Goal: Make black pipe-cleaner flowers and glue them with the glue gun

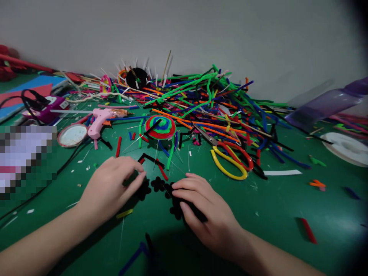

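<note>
Facing each other across a cluster of black flower shapes [158, 184] on the green surface [273, 214], the two hands sit low and close to their work. The left hand [112, 186], at nine o'clock from the cluster, has thumb and forefinger narrowed beside the leftmost flower; whether they pinch it, I cannot tell. The right hand [208, 211], between three and four o'clock, bends its fingers over the flowers on its side, and its grip is hidden too.

Just beyond, at twelve o'clock, lies a bent black stem [152, 158], and farther that way a red, green and blue spiral disc [161, 128] with a black strip reaching onto it. A yellow scrap [124, 214] lies at eight o'clock, close to the left forearm.

Farther out, scissors [230, 157] with red and yellow handles lie at two o'clock. A pink glue gun [99, 119] is at eleven, with a round white dish [72, 135] and a purple power strip [54, 107] around ten. A tangled heap of coloured stems [207, 99] spreads at one o'clock; well apart, a purple bottle [324, 103] leans at two.
</note>
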Action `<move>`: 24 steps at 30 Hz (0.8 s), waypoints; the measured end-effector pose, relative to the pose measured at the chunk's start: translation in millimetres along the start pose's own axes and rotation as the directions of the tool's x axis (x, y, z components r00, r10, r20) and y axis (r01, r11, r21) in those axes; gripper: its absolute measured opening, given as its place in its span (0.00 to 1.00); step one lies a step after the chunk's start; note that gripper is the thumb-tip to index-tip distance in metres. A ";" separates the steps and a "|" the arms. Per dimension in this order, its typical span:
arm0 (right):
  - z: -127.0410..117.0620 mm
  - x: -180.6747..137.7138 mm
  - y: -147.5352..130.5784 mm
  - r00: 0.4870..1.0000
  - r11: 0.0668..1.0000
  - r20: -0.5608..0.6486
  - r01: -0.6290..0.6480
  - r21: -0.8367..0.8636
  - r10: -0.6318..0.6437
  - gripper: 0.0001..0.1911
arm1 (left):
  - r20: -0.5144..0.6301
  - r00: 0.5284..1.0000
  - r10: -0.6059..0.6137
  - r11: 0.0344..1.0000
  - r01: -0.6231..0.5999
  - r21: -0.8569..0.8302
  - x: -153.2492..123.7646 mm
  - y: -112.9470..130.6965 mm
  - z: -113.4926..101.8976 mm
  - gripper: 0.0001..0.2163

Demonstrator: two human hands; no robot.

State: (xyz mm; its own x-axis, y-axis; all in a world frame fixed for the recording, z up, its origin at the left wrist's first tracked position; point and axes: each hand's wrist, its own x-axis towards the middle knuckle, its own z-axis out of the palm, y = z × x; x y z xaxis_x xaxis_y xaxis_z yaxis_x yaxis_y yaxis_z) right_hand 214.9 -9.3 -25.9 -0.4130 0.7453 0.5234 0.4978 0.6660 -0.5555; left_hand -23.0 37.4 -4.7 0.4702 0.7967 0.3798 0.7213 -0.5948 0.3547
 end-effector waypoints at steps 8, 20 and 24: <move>-0.3 2.6 0.4 0.999 1.000 0.035 -0.015 0.007 0.015 0.12 | 0.189 0.951 0.243 0.921 -0.287 0.263 -10.3 8.3 16.0 0.12; 1.9 11.2 -9.2 1.000 0.995 0.015 -0.005 -0.103 0.006 0.07 | 0.054 0.998 0.039 0.997 -0.042 0.063 -11.7 -2.1 9.1 0.07; 9.6 14.3 -16.0 0.995 0.976 0.092 0.057 -0.210 -0.038 0.04 | 0.100 0.989 0.111 0.986 -0.122 0.112 -7.4 -2.5 8.0 0.08</move>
State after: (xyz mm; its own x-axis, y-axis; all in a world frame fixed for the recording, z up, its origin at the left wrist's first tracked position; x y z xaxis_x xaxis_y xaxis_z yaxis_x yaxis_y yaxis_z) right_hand 193.7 -8.9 -15.8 -0.5003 0.7192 0.4821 0.6227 0.6857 -0.3768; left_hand -24.2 33.9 -15.2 0.5957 0.7327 0.3291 0.7113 -0.6715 0.2075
